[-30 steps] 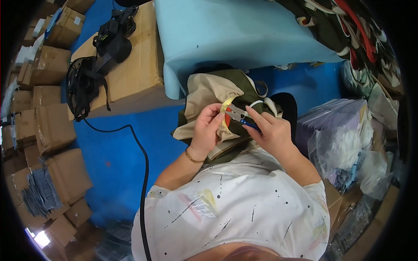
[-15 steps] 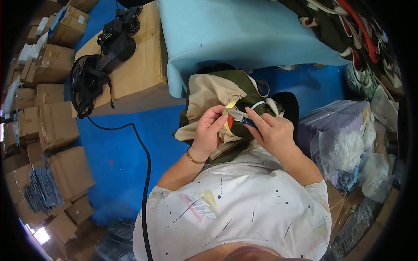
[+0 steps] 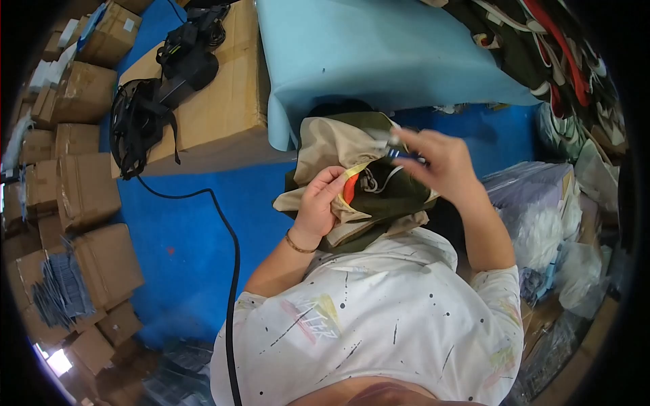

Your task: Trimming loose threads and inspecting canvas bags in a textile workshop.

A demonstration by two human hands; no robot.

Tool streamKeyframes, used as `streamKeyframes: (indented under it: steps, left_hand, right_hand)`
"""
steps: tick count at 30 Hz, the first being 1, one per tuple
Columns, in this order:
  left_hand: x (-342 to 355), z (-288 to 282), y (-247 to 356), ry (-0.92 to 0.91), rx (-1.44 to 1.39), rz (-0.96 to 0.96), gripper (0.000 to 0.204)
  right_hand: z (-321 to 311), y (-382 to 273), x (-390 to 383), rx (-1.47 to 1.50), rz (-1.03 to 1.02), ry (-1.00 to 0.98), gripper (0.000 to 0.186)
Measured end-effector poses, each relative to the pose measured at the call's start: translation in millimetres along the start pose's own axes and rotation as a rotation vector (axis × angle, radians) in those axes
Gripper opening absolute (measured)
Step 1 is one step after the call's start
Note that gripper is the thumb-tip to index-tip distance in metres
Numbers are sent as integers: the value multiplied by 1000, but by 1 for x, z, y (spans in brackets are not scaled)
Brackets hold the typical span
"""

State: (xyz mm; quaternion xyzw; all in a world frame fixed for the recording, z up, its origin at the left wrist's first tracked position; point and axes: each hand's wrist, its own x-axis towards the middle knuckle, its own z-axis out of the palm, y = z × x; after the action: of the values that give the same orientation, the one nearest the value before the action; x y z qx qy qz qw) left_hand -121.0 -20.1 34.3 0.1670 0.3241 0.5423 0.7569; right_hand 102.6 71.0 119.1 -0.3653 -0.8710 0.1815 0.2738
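Observation:
In my lap lies an olive and beige cloth bag (image 3: 323, 139), with a yellow-edged opening, an orange-red patch inside it and white straps. My left hand (image 3: 318, 203) is closed on the yellow edge at the orange patch. My right hand (image 3: 437, 162) is raised over the right part of the bag, closed on a blue-handled metal cutting tool (image 3: 396, 150), blurred by motion, so its jaws are hard to make out.
Black headgear with straps and a cable (image 3: 135, 122) lies on a cardboard surface (image 3: 237, 81). A pale blue covered table (image 3: 386, 47) stands ahead. Cardboard boxes (image 3: 101, 264) pile at left; dark garments (image 3: 514, 47) and wrapped lilac bundles (image 3: 521, 189) fill the right side.
My right hand and the tool have moved up and to the right, away from my left hand and the yellow edge. My left hand still grips the edge.

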Motion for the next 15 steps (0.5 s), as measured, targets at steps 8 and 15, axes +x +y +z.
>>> streamKeyframes:
  steps: [8,15]
  left_hand:
    - [2,-4,4,-6,-133,-14,17]
    - [3,-6,2,-77,-125,17,18]
  right_hand:
    - [22,-19,-18,-131,-125,-87,41]
    - [19,-28,-19,-206,-91,-104,43]
